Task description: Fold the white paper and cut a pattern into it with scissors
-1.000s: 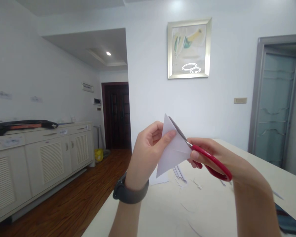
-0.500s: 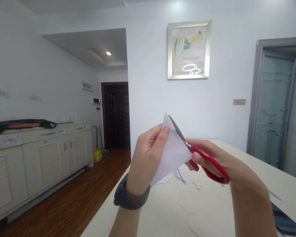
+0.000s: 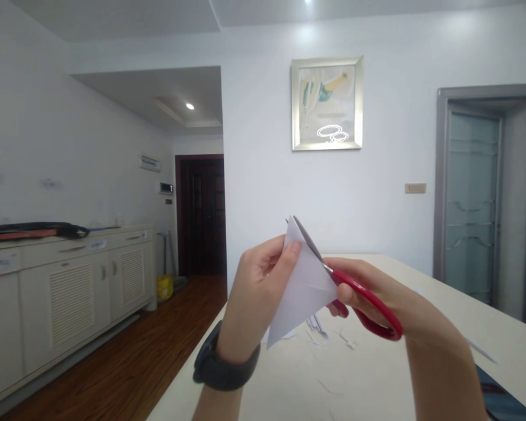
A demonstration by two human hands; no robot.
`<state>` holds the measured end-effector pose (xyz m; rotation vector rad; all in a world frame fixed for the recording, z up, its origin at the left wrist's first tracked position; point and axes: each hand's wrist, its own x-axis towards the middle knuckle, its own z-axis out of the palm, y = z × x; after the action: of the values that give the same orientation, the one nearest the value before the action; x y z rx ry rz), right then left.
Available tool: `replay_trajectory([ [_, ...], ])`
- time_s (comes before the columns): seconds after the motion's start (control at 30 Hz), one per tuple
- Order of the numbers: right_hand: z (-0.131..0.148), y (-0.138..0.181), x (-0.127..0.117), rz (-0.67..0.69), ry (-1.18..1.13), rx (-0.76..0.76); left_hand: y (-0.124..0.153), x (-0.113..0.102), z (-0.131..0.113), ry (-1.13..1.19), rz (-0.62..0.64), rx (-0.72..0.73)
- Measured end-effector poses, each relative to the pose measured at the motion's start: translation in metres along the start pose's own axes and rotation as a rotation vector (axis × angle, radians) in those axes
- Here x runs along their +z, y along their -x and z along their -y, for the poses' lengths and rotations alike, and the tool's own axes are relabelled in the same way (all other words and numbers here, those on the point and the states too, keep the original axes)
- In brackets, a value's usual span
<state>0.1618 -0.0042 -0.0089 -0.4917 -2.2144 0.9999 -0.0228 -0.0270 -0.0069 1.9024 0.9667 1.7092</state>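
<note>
Pinched between the thumb and fingers of my left hand (image 3: 263,280) is a folded white sheet of paper (image 3: 300,292), a triangle with its point upward. My right hand (image 3: 372,286) grips red-handled scissors (image 3: 368,301) by their loops. One blade lies along the paper's right edge, reaching close to the tip. The other blade is mostly behind the paper, with a dark point showing left of the tip. A dark band (image 3: 228,362) circles my left wrist.
Below my hands is a cream table (image 3: 280,386) with rolled paper strips (image 3: 318,326) and thin paper scraps (image 3: 345,339). A dark glossy object (image 3: 504,394) lies at the right. White cabinets (image 3: 79,310) line the left wall; a yellow bucket (image 3: 165,286) stands on the wooden floor.
The whole view has shifted, so hands and room sit lower in the picture. A blade point now shows left of the paper's tip. Both hands keep their holds.
</note>
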Motion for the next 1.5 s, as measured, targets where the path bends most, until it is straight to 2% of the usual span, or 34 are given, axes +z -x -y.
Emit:
replay_trajectory([
  [0.2, -0.001, -0.002, 0.002, 0.002, -0.036, 0.015, -0.002, -0.002, -0.002, 0.101, -0.002, -0.021],
  [0.33, 0.0, 0.0, 0.002, 0.017, -0.018, -0.012, -0.002, 0.0, -0.003, 0.087, -0.035, -0.001],
  [0.57, -0.005, 0.004, 0.003, 0.012, -0.005, 0.03, -0.002, 0.001, -0.003, 0.08, -0.042, 0.0],
  [0.77, -0.004, 0.005, 0.002, 0.024, -0.013, 0.072, -0.002, 0.001, -0.003, 0.027, -0.014, 0.016],
  [0.97, -0.001, 0.008, 0.005, 0.003, 0.024, 0.072, -0.001, 0.005, -0.001, -0.103, -0.118, 0.084],
  [1.17, 0.002, 0.009, 0.003, -0.001, 0.029, 0.116, -0.001, 0.004, 0.0, -0.191, -0.134, 0.102],
  [1.5, 0.001, 0.01, 0.001, 0.029, -0.022, 0.087, 0.001, 0.006, -0.004, -0.19, -0.151, 0.132],
])
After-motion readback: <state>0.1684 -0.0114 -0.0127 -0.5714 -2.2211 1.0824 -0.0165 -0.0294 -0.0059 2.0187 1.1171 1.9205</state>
